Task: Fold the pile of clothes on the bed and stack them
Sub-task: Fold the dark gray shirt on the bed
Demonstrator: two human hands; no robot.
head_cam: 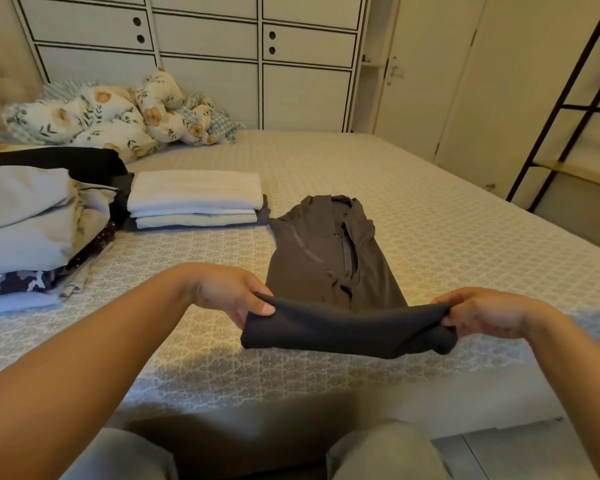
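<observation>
A dark grey-brown garment (329, 251) lies lengthwise on the bed (430, 209), its collar at the far end. Its near hem (347, 327) is lifted off the bed and stretched between both hands. My left hand (229, 292) pinches the hem's left corner, thumb on top. My right hand (482, 311) grips the bunched right corner. A stack of folded white and pale clothes (194, 199) sits to the left of the garment. A loose pile of unfolded clothes (32, 220) in grey, black and patterned cloth lies at the far left.
A crumpled floral quilt (118, 112) lies at the bed's far left by the headboard. White cabinets (208, 46) stand behind the bed. A dark-framed shelf ladder (568, 109) stands at the right. My knees (378, 452) are at the bed's near edge.
</observation>
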